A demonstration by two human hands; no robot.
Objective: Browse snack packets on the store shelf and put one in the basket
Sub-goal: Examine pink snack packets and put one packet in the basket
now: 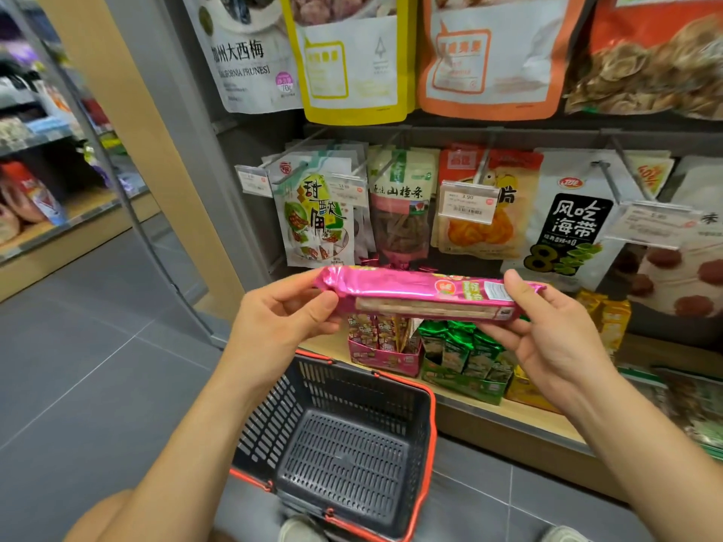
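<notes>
A long pink snack packet (414, 293) lies level in the air in front of the shelf, held at both ends. My left hand (281, 318) pinches its left end with thumb and fingers. My right hand (555, 330) grips the right end, thumb on top and fingers curled underneath. Directly below, a dark grey shopping basket (424, 436) with an orange rim stands on the floor with nothing inside it.
Snack bags hang on pegs (485, 166) behind the packet, with price tags (467, 207) sticking out. On the wooden shelf (520, 414) stand a pink display box (385, 356) and a green one (465, 365). Grey tiled floor (78, 365) stretches to the left, past another shelf (47, 213).
</notes>
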